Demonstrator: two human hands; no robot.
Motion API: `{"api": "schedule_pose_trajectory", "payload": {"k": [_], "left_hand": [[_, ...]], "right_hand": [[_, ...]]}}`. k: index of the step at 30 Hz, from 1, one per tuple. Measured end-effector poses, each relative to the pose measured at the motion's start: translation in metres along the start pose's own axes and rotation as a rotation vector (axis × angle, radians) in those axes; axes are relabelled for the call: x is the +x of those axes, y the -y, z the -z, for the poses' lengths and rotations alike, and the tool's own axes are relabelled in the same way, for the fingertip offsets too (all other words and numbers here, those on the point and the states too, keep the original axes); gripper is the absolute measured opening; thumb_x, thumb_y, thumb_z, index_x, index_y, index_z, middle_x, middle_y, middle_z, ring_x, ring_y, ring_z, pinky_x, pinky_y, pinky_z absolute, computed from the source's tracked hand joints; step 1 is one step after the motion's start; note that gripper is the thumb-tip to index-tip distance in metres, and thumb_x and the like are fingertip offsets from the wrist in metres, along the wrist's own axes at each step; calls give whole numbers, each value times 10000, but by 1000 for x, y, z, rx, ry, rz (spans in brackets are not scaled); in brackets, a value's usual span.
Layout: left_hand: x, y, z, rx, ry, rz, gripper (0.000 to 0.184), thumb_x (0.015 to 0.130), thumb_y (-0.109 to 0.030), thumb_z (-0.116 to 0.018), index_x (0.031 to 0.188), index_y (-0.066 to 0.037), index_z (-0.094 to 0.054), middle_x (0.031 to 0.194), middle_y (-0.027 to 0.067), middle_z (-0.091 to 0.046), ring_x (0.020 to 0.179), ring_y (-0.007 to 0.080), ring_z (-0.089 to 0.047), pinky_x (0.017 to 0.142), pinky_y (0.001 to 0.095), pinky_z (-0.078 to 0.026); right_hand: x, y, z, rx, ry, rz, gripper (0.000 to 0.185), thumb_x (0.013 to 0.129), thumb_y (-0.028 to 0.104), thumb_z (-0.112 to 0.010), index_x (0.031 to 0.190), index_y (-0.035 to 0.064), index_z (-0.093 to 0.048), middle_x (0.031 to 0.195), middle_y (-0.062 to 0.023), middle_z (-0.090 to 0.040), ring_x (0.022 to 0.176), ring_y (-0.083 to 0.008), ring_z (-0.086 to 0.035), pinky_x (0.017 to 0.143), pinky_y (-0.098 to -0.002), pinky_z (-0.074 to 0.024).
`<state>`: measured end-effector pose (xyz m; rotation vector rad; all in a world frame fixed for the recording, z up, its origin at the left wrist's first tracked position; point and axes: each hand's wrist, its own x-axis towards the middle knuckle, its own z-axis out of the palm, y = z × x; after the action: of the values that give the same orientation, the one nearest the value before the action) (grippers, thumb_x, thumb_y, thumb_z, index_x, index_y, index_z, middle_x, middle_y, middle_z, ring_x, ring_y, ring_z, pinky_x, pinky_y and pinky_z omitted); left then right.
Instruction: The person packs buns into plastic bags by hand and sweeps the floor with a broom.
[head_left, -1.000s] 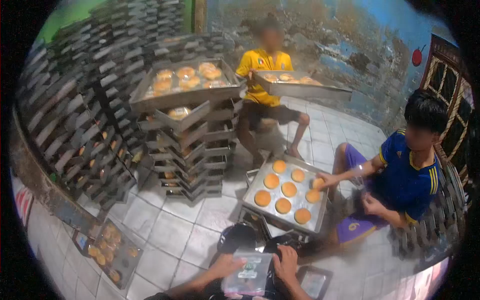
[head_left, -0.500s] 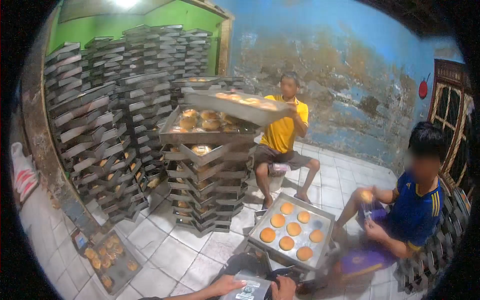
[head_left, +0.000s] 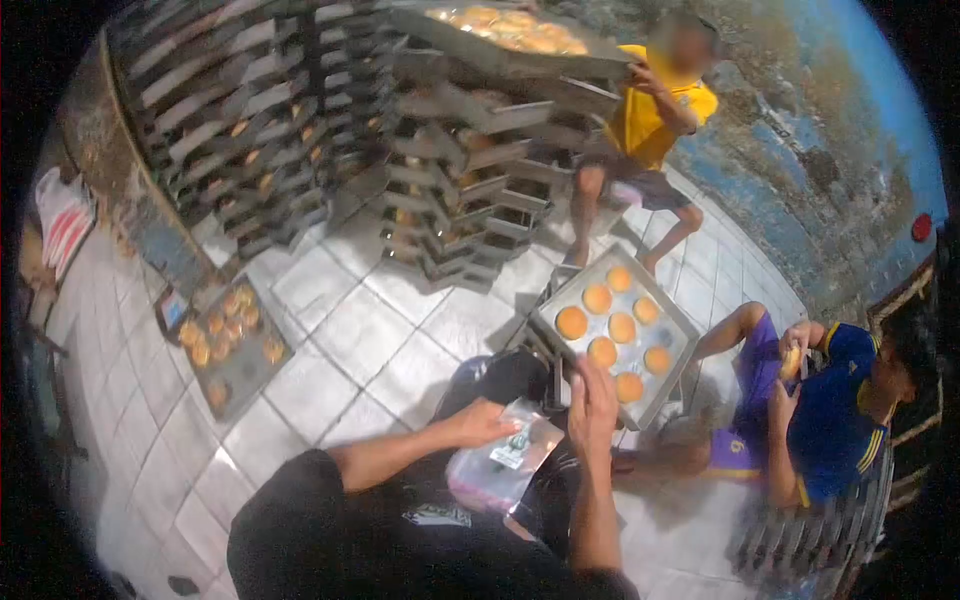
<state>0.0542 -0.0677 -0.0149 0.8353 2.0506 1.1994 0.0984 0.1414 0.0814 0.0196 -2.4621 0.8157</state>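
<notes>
My left hand (head_left: 482,423) is closed on the upper edge of a clear plastic bag (head_left: 503,462) with a green and white print, over my lap. My right hand (head_left: 594,405) is raised at the near left edge of a metal tray (head_left: 578,348); its fingers are extended, and nothing shows in it. Several round golden buns, one of them (head_left: 601,352) just above my right fingertips, lie in that tray. A gap separates my right hand from the bag.
A person in yellow (head_left: 655,120) holds a tray of buns (head_left: 600,68) at a tall tray stack (head_left: 465,190). A person in blue (head_left: 835,420) sits at the right, holding a bun (head_left: 790,362). Another tray (head_left: 245,372) with buns lies on the floor at the left.
My right hand has left the bag and moved up to the tray's edge. The view has tilted down. The person in yellow has the carried tray higher over the stack.
</notes>
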Motion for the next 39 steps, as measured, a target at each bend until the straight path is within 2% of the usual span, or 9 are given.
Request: {"api": "schedule_pose_trajectory", "payload": {"k": [5, 13, 16, 18, 22, 25, 30, 34, 39], "left_hand": [[-1, 2, 10, 44, 2, 32, 356, 905, -345, -630, 1006, -13, -710, 858, 280, -688, 792, 371, -719, 740, 459, -538], [6, 39, -12, -122, -346, -421, 318, 868, -236, -667, 1040, 32, -671, 917, 284, -699, 833, 400, -704, 763, 481, -531], [2, 23, -3, -110, -430, -528, 362, 874, -267, -656, 1066, 40, -643, 968, 334, -664, 852, 446, -682, 756, 502, -519], [-6, 11, 11, -23, -125, -94, 397, 896, -320, -653, 966, 70, -647, 901, 361, -636, 823, 481, -665, 712, 507, -516], [6, 39, -6, 2, -196, -152, 444, 900, -337, -648, 849, 104, -644, 807, 359, -616, 783, 515, -651, 670, 510, -517], [-10, 6, 18, 9, -99, -41, 453, 885, -314, -653, 760, 120, -628, 737, 359, -587, 740, 522, -647, 638, 522, -507], [-4, 33, 7, 13, -159, -127, 450, 884, -297, -652, 736, 126, -612, 733, 381, -573, 757, 519, -649, 657, 529, -511], [-2, 32, 4, -67, -178, -107, 359, 824, -245, -642, 777, 110, -618, 756, 357, -589, 753, 508, -646, 660, 533, -505], [5, 52, -8, -34, -129, -113, 354, 923, -316, -631, 1032, 18, -670, 935, 301, -670, 873, 483, -658, 750, 498, -528]], "right_hand": [[35, 36, -50, 86, 214, 213, 335, 972, 96, -582, 1276, -44, -597, 1356, -227, -587, 1258, -396, -557, 1098, -442, -418], [43, 65, -91, 109, 906, 72, 499, 986, 181, -554, 1416, -56, -467, 1512, -277, -431, 1387, -406, -443, 1148, -414, -384], [54, 60, -121, 116, 579, 75, 543, 995, 211, -536, 1469, -25, -414, 1537, -261, -403, 1392, -406, -432, 1146, -419, -382], [65, 50, -135, 35, 652, 94, 573, 994, 231, -543, 1488, -8, -378, 1550, -244, -391, 1360, -422, -457, 1109, -446, -412], [98, 69, -144, 19, 861, 14, 609, 989, 251, -562, 1505, -5, -363, 1546, -242, -399, 1390, -417, -426, 1133, -437, -387], [102, 70, -162, 34, 593, 63, 615, 985, 253, -572, 1499, -14, -365, 1495, -267, -452, 1327, -437, -490, 1106, -452, -408], [122, 81, -162, 44, 708, 55, 635, 982, 235, -578, 1521, -2, -340, 1481, -259, -481, 1214, -424, -589, 1059, -446, -447], [130, 85, -159, 180, 473, 58, 662, 981, 224, -572, 1536, -6, -294, 1573, -241, -363, 1185, -420, -610, 1018, -470, -475], [146, 99, -138, 207, 507, 167, 674, 976, 196, -595, 1538, -14, -289, 1576, -238, -365, 1079, -379, -665, 948, -441, -521]]}}
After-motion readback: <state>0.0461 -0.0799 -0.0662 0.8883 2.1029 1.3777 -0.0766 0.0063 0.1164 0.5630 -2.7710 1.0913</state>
